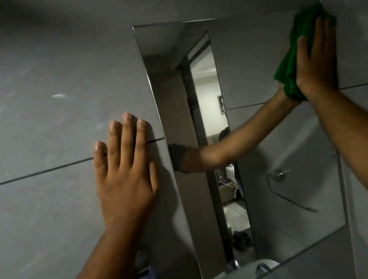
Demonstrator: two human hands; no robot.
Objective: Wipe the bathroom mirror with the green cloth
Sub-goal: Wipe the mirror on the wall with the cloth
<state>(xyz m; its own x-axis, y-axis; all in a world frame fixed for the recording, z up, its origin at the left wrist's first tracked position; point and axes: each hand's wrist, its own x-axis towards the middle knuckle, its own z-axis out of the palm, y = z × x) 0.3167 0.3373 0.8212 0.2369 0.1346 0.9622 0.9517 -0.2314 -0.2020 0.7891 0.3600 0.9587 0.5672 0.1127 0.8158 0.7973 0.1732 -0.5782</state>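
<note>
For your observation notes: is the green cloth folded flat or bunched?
Bunched: the green cloth shows crumpled folds under the flat right hand.

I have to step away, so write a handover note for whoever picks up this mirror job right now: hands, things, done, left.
Right hand: flat, fingers up, pressing the green cloth against the mirror at its top right corner, by the side wall.
Left hand: open, palm flat on the tiled wall just left of the mirror's edge, holding nothing.
Done: cannot tell from the glass how much has been wiped.
Left: likely work the cloth down and leftwards across the rest of the mirror, to the bottom edge above the tap.
</note>
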